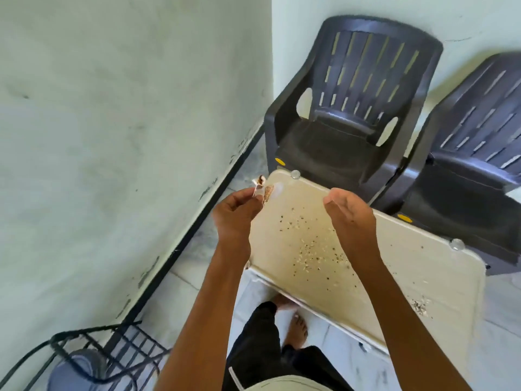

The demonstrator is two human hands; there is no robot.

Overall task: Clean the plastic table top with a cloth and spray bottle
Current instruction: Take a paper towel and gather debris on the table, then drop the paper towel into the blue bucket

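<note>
Fingers of the left hand pinch a small white packet with something brown inside, above the far left corner of the cream plastic desk. The right hand hovers over the desk, its fingers apart, slightly bent and holding nothing. Crumbs lie scattered on the desk top below both hands. Just behind the desk stands a dark plastic chair, with a second chair beside it.

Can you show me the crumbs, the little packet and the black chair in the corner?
crumbs (310, 251), head view, middle of the scattered patch.
little packet (268, 192), head view, its see-through part with brown grains.
black chair (338, 142), head view, its seat.
</note>
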